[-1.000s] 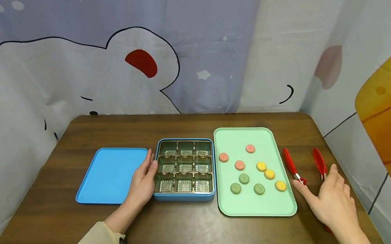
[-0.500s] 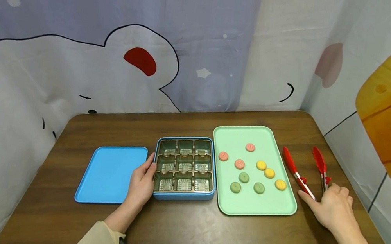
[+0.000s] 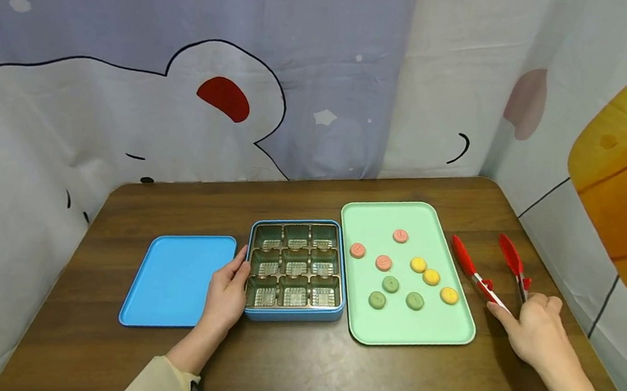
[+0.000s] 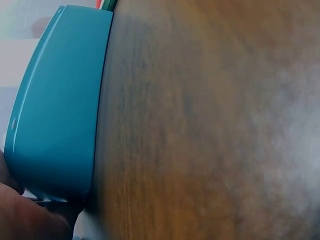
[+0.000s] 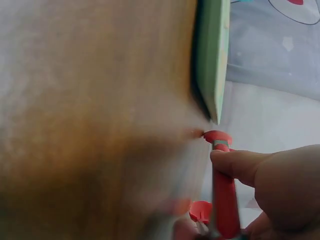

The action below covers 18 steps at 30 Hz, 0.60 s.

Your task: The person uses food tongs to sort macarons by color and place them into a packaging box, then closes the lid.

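Gripping a pair of tongs (image 3: 480, 283) at the right of the worktop (image 3: 308, 371), the right hand (image 3: 541, 331) lays its thumb along one arm and curls its fingers over the other. The tongs have slim, shiny metal arms, red heads and red grips; their two arms stand spread in a V. The left hand (image 3: 227, 291) has its fingers mostly straight, resting against the left wall of a blue box (image 3: 293, 314) at the middle of the worktop.

The box is square with rounded corners and smooth, plain sides. Inside sits a glossy gold-brown insert (image 3: 296, 262), moulded into nine square compartments with ribbed bottoms. A flat blue panel (image 3: 177, 280) with a raised rim lies to the left of the box, partly behind the left hand.

Just right of the box is a smooth, pale green tray (image 3: 403, 327), rectangular with rounded corners. On it lie small round pieces: three pink discs (image 3: 383, 262) with marked tops, three yellow discs (image 3: 431, 277) and three green discs (image 3: 390, 284). The worktop shows dark wood grain, and behind it hangs creased, printed fabric (image 3: 332, 65).
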Available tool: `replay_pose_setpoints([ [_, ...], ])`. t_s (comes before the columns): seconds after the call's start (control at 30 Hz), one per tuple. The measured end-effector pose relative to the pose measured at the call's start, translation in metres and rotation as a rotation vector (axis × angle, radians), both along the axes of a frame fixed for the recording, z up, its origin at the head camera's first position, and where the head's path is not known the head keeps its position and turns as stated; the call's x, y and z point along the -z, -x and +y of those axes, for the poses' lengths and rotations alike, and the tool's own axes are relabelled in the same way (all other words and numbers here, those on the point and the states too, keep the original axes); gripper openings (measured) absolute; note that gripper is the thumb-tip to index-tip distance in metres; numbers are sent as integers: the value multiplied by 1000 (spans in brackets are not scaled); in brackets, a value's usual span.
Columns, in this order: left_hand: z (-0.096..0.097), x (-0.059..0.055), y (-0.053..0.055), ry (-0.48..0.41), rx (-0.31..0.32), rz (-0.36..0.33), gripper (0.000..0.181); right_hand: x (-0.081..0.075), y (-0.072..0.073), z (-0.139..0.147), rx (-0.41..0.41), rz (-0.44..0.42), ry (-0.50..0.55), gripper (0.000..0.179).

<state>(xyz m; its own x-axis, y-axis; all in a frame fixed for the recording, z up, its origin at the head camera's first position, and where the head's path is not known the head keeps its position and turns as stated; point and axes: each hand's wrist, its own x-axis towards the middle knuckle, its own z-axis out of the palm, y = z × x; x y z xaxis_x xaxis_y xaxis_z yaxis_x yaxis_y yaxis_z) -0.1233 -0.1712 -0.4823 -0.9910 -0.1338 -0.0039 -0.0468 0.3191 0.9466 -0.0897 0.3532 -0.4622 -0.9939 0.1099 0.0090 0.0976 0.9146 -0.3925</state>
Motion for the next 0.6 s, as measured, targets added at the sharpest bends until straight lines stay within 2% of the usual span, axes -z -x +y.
replay_pose_setpoints([
  [0.17,0,0,0,-5,1,3,48,-4,0,1,-8,40,22,92],
  [0.27,0,0,0,-4,1,3,48,-9,0,1,3,66,32,89],
  [0.3,0,0,0,-3,1,3,48,-11,0,0,10,70,42,82],
  [0.47,1,0,0,-6,0,-2,48,-27,3,-1,75,54,112,77],
  [0.6,1,0,0,-14,2,-1,48,-38,5,-7,81,88,133,93],
])
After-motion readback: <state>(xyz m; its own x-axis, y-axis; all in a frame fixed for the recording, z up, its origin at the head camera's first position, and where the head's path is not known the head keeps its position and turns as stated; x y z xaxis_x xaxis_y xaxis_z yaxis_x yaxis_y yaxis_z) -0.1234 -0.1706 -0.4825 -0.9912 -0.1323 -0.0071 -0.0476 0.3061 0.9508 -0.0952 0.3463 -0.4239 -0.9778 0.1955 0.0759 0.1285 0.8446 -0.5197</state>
